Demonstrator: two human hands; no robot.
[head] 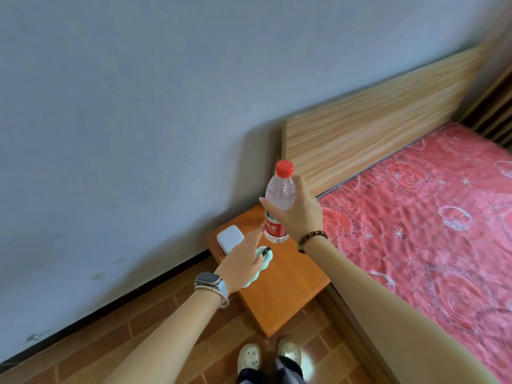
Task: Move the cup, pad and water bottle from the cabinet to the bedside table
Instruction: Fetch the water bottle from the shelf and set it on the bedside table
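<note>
My right hand (pixel 302 214) grips a clear water bottle (pixel 279 189) with a red cap and red label, upright, just above the back of the orange wooden bedside table (pixel 288 289). My left hand (pixel 239 263) holds a mint-green, cloud-shaped pad (pixel 267 259) low over the table's middle; its forefinger stretches out towards the base of the bottle. A small black thing lies at the pad's upper edge, and the hand hides most of the pad. A white rounded object (pixel 230 238) lies at the table's back left corner, by the wall.
The bed with a red patterned mattress (pixel 429 231) and a pale wooden headboard (pixel 374 120) adjoins the table on the right. A grey wall (pixel 124 134) runs behind. My shoes (pixel 249 358) stand on the brick-pattern floor in front of the table.
</note>
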